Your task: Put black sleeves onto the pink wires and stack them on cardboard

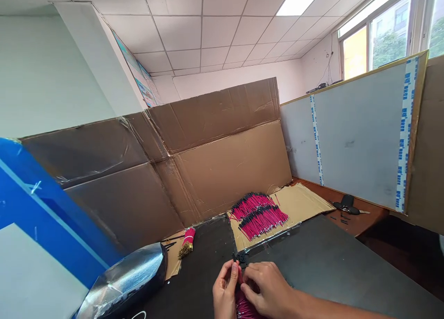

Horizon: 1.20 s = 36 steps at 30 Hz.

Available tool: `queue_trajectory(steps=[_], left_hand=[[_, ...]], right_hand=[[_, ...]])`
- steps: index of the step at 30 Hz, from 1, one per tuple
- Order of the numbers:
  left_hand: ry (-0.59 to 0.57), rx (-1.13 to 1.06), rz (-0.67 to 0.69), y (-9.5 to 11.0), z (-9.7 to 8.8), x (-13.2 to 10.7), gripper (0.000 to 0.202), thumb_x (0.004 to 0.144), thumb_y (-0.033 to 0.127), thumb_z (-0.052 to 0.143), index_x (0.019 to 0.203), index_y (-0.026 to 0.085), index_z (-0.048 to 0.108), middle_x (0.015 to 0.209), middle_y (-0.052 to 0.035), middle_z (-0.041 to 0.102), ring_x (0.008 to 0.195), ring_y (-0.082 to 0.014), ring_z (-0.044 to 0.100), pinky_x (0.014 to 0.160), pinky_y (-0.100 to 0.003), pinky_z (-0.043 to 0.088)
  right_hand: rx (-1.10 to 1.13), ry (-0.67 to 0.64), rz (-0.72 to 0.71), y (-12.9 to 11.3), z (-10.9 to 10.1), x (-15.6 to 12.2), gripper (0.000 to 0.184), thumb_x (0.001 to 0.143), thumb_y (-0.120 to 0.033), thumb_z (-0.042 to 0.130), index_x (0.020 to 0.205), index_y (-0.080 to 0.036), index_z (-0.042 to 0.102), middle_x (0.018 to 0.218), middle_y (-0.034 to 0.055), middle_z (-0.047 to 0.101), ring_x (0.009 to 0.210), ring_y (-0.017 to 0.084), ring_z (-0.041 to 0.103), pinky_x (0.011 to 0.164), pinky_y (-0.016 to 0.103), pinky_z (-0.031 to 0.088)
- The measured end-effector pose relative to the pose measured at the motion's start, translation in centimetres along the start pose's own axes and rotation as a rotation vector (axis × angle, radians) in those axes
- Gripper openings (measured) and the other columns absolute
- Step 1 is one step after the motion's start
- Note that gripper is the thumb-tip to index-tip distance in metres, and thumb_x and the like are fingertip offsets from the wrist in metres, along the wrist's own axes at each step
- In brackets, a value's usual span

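Note:
At the front of the dark tabletop, my left hand [226, 289] is closed, pinching a thin red wire [240, 276] with a black end between thumb and forefinger. My right hand [266, 286] meets it from the right, its thumb and fingers closed at the same wire; the fingertips hide part of it. Below both hands lies a bundle of dark pink wires [244, 308], partly covered. Just beyond the fingertips is a small heap of short black tubes [243, 258]. Farther back, a large pile of pink wires with black ends [263, 219] rests on cardboard [301, 201].
A tied bundle of pink wires with gold tips [188, 242] lies left of the hands. Beside it stands a foil-covered rounded object [126, 277]. Cardboard panels [222, 171] and a grey board [357, 138] wall the back. Keys [348, 205] lie at the right.

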<state>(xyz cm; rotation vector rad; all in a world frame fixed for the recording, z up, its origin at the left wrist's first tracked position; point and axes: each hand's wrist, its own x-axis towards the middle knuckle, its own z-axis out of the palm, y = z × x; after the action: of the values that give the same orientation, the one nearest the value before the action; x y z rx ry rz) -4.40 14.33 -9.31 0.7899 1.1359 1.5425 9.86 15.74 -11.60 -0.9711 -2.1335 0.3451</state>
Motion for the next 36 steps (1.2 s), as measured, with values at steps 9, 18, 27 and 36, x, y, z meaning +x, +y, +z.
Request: queue_trajectory(steps=[9,18,27,36], left_hand=[[0.008,-0.091,0.024,0.8,0.3,-0.1,0.051,0.051,0.047,0.098,0.083,0.013,0.076,0.078,-0.0022,0.068,0.067,-0.0102,0.06,0.065,-0.018,0.053],[-0.065,0.503,0.334,1.6,-1.1,-0.2,0.046,0.082,0.054,0.075,0.109,0.017,0.075,0.108,-0.0121,0.074,0.101,-0.0271,0.069,0.091,-0.035,0.055],[-0.293,1.103,0.667,0.2,-1.8,0.3,0.025,0.098,0.03,0.052,0.1,0.022,0.075,0.102,-0.0109,0.07,0.103,-0.0282,0.064,0.091,-0.042,0.055],[-0.33,1.257,0.65,0.5,-1.8,0.6,0.025,0.098,0.029,0.051,0.098,0.021,0.075,0.101,-0.0097,0.071,0.1,-0.0272,0.062,0.091,-0.044,0.051]], right_hand=[[0.086,0.001,0.075,-0.4,-0.9,0.0,0.008,0.092,-0.019,0.057,0.084,-0.021,0.06,0.084,-0.0008,0.07,0.073,0.015,0.064,0.065,0.025,0.033],[0.006,0.124,0.225,4.7,-4.3,2.6,0.024,0.106,-0.029,0.043,0.099,-0.019,0.063,0.093,0.0035,0.072,0.081,0.017,0.066,0.072,0.025,0.037],[-0.429,0.093,0.611,13.0,-10.3,4.2,0.027,0.107,-0.028,0.043,0.097,-0.018,0.067,0.097,0.0075,0.075,0.09,0.021,0.071,0.068,0.027,0.034],[-0.47,0.044,0.611,13.1,-10.2,4.1,0.027,0.106,-0.029,0.044,0.101,-0.018,0.068,0.104,0.0101,0.075,0.094,0.022,0.071,0.072,0.028,0.037]])
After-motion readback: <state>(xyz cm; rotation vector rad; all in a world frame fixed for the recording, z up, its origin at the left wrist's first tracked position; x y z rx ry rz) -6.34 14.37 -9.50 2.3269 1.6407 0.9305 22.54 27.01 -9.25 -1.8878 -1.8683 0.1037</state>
